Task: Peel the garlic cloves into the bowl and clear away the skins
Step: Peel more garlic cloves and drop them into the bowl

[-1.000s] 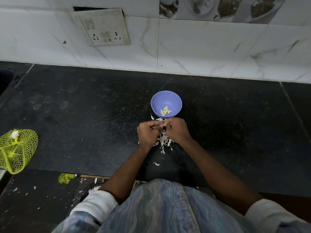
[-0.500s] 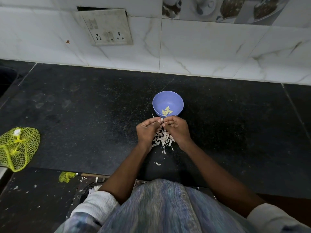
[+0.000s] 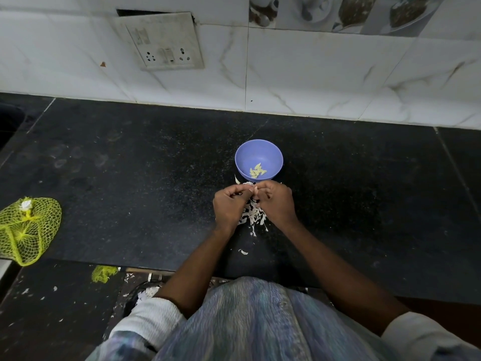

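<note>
A small blue bowl (image 3: 258,152) stands on the black counter (image 3: 130,183) and holds several peeled garlic cloves (image 3: 257,171). Just in front of it my left hand (image 3: 230,205) and my right hand (image 3: 276,201) meet fingertip to fingertip, pinching a garlic clove (image 3: 255,190) between them; only a pale sliver of it shows. A heap of white garlic skins (image 3: 253,214) lies on the counter under and between my hands. One loose skin (image 3: 244,252) lies nearer the counter's front edge.
A yellow mesh bag (image 3: 27,229) lies at the counter's left edge. A scrap of yellow mesh (image 3: 104,273) and skin flakes lie on the floor below. The tiled wall with a switch plate (image 3: 164,43) bounds the back.
Both hands have stayed together over the skins, shifting slightly toward the bowl as the fingers work the clove. The bowl has not moved.
</note>
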